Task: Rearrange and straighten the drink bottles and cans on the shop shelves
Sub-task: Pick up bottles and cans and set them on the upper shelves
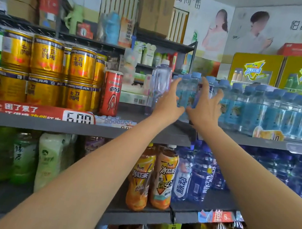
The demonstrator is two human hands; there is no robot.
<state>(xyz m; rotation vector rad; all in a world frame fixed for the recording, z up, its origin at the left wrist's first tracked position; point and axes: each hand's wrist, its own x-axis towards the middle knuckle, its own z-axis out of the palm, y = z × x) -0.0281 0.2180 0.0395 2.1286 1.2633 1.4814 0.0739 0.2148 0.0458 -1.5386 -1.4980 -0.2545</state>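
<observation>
Both hands are raised to the upper shelf (75, 128) and set against the same small cluster of blue-capped bottles (187, 94). The left hand (169, 105) is laid on the cluster's left flank, fingers straight and spread, the thumb lower down; nothing is seen to be curled round a bottle. The right hand (205, 109) is placed on the cluster's right flank, fingers likewise splayed and pointing upward — an open, pressing contact rather than a clasp, as far as can be judged, though the fingertips are partly blurred.

The bottles between the palms stand upright, their long axis vertical, caps above the fingertips and bases on the shelf just beyond the wrists. They lie directly between the two hands, so neither hand is markedly nearer; the left is perhaps a little lower.

Just left of the left hand a taller clear bottle with a white cap (160, 83) stands alone, beside the cluster. To the right, the row of matching blue-labelled bottles (279, 114) runs along the shelf — the held cluster forms its left end. A squeeze or slide sideways, toward that row, is judged the likely step, with the bottles kept vertical lest neighbours be tipped.
</observation>
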